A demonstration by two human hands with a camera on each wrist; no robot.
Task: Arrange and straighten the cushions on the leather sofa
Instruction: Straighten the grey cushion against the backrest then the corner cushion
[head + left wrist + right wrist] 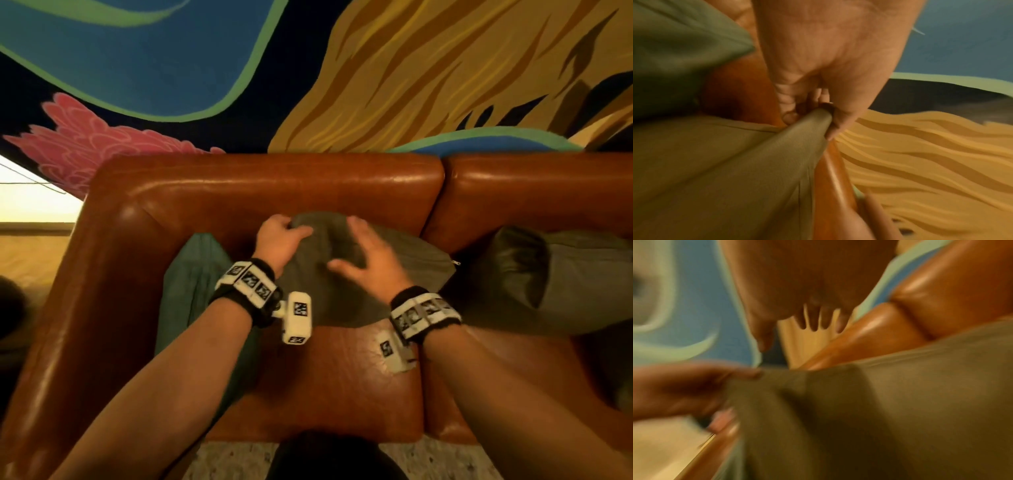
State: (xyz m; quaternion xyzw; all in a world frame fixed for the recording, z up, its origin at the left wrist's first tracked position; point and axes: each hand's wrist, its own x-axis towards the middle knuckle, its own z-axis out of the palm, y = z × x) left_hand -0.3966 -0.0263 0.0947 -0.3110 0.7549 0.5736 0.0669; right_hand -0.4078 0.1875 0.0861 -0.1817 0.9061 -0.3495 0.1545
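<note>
Forearms, two, nearest the head camera, each with a wrist band of black-and-white markers.

Left hand (281,236): fingers curled round the far left corner of the olive cushion (346,274); the left wrist view shows the fabric corner (818,118) bunched and pinched between thumb and fingers.

Right hand (366,255): fingers spread and fairly straight over the cushion's upper middle. Hovering or pressing, cannot tell; the right wrist view is blurred.

Olive cushion: on the left seat of the sofa (267,181), far edge leaning against the backrest, zip end to the right. Soft, light by the look of it; the cover creases and dents under the hands. Likely to sag if lifted by one corner, so best taken at two corners or by both side edges, then patted flat. Cloth grips easily; not fragile.

Teal cushion (191,274): left of the olive one, tucked against the armrest, partly under the left forearm.

Grey cushion (561,281): right seat, well slumped, a dark leather-like cushion (513,260) just beside it on the left. Both probably need setting upright.

Sofa: brown leather, glossy, likely slippery under the cushion bases.

Wall painting (445,68): behind the sofa.
</note>
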